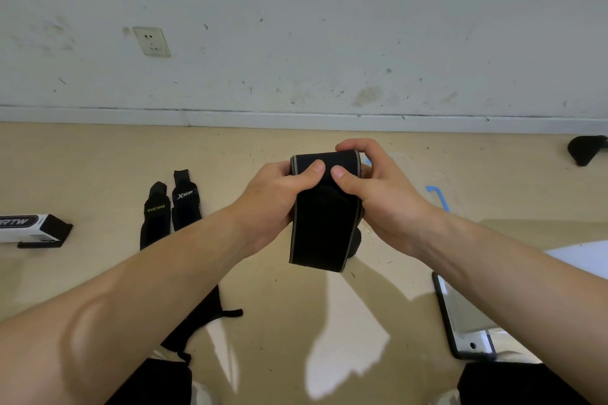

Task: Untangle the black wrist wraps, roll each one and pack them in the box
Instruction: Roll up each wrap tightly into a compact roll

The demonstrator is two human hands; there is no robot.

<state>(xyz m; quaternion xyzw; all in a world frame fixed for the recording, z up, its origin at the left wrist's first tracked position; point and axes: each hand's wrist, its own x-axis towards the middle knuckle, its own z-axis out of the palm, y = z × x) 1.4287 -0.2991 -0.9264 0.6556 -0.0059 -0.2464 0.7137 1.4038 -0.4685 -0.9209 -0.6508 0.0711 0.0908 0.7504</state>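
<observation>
The left hand (273, 197) and the right hand (385, 197) met at the middle of the scene, above the floor (296, 306), both gripping the same held wrap (320, 230). Their fingers curled round its rolled upper part, and the two thumbs (314, 169) pressed side by side on the near face of the roll. The roll lay between the palms, with the right hand's fingers folded over its far right end. The unrolled tail hung down from below the thumbs, black with a grey stripe along each long edge, its free end clear of both wrists. To the left, well apart from the hands, two more wraps lay side by side on the floor, just beside each other: the XUEYING wrap (156, 214) on the left and the X-logo wrap (186, 200) on the right. A fourth wrap (197, 322) lay nearer, partly hidden under the left forearm, with a thin loop sticking out to the right. At the far left edge sat the box (29, 227), white and black, lying on its side with a black end flap open toward the wraps. To the right of the hands a blue tape mark (439, 197) showed on the floor, and nearer on that side lay a black-cased phone (460, 316), screen up. A wall socket (152, 41) sat on the scuffed wall (362, 26) beyond.
</observation>
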